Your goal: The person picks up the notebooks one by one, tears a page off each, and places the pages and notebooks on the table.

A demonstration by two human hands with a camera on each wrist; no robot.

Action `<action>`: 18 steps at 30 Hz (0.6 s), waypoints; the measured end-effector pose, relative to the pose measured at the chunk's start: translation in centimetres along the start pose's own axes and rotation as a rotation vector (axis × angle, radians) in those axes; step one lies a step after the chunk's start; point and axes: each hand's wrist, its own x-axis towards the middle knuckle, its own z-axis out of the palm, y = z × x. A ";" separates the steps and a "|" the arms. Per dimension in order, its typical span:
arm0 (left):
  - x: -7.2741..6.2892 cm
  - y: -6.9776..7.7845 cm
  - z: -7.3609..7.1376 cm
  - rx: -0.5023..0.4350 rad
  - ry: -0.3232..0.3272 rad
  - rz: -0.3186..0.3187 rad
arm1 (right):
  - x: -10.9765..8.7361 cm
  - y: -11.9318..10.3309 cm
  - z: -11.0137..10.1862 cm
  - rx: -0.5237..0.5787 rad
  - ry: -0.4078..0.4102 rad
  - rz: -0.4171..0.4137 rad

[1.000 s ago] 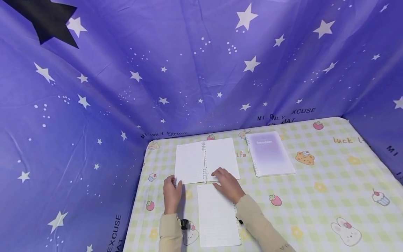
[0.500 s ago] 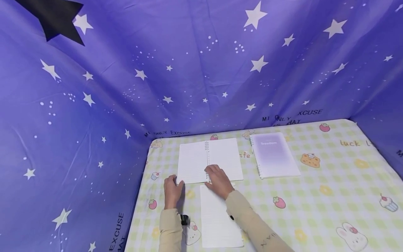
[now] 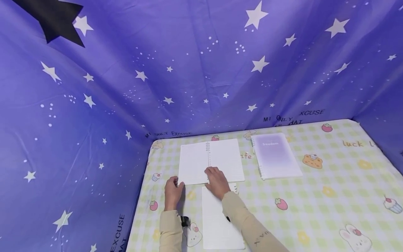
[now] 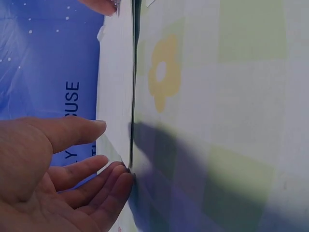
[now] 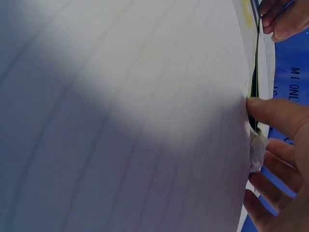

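An open ring-bound notebook (image 3: 193, 161) with white pages lies flat at the table's far left. My left hand (image 3: 174, 192) is at its near left corner; in the left wrist view the fingertips (image 4: 126, 181) touch the page edge, with the thumb held apart. My right hand (image 3: 218, 182) holds the near end of the notebook's binding, fingers curled over the rings and thumb at the near edge; a blurred whitish piece (image 5: 257, 151) shows between thumb and fingers. Under the right forearm lies a second ring-bound notebook (image 3: 218, 224), a lined page facing up.
A closed purple notebook (image 3: 277, 157) marked "freedom" lies to the right. Beneath everything spreads a green checked tablecloth (image 3: 318, 210) with cartoon prints. Blue star-patterned curtains (image 3: 201, 70) hang behind and to the left of the table.
My right hand has shifted left from the right page onto the near end of the binding, and its fingers have closed in there. The left hand has stayed at the corner.
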 end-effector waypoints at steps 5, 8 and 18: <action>-0.1 0.1 0.2 -0.004 0.003 0.006 | 0.1 -0.1 0.1 -0.044 -0.001 0.018; 0.0 0.1 0.1 -0.002 0.005 0.005 | 0.2 -0.2 0.1 -0.051 -0.011 0.019; 0.4 0.0 0.0 0.006 0.044 0.023 | -0.1 -0.5 -0.1 0.021 -0.077 0.049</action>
